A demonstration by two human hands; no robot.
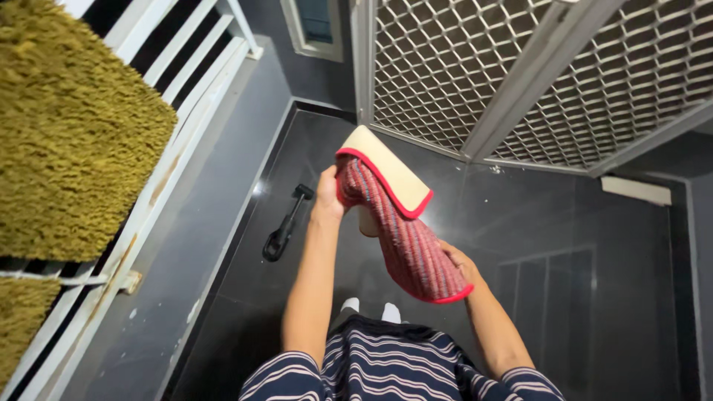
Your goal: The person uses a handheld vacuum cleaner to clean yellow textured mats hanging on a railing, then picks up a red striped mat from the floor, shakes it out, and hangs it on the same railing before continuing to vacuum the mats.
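Observation:
I hold a small floor mat (pixel 405 238) out in front of me, above a dark tiled floor. Its top face is red with fine stripes, its underside is cream, and a red binding runs round the edge. The far end is folded over so the cream backing (pixel 386 169) shows. My left hand (pixel 327 197) grips the mat's upper left edge. My right hand (pixel 462 263) grips the lower right corner from beneath, fingers partly hidden by the fabric. My striped navy sleeves and my two white-socked feet (pixel 371 308) show below.
An olive-green shaggy rug (pixel 70 126) hangs over a white railing (pixel 186 111) at the left. A black handled tool (pixel 286 223) lies on the dark floor (pixel 594 297). A white metal mesh gate (pixel 520 74) stands ahead.

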